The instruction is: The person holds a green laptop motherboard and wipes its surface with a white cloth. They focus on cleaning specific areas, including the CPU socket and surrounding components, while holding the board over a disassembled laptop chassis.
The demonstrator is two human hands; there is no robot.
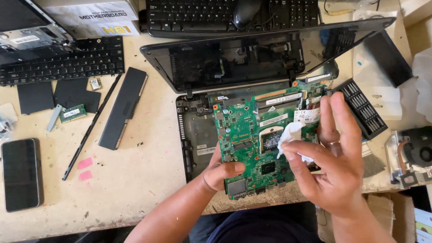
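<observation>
The green motherboard (256,144) is out of its laptop and held up at a tilt over the open base of the machine (198,135), near the front edge of the counter (135,180). The left hand (220,173) grips the board at its lower left edge, thumb pressed across the face and the other fingers hidden behind it, so it is closed firmly on the board. The right hand (335,157) pinches a small wad of white tissue (290,135) between thumb and forefinger, the remaining fingers fanned loosely upward, and presses the wad onto the bare processor chip (272,141) in the middle of the board.

From how things lie, the strip-down looks finished: the cooling fan with its copper pipe (414,155) sits off to the right, a black battery (123,108) and a thin black strip (90,128) lie well to the left, with a memory stick (73,113) and two dark cover plates (58,96) near them. A detached keyboard (63,60) rests at the back left, and the lid with its dark screen (234,58) leans open behind the base. The chip is being wiped; I judge the cleaning is under way, with reassembly all ahead. A phone (20,173) lies face up at the far left, and a box of screwdriver bits (362,108) sits just beyond the right hand.
</observation>
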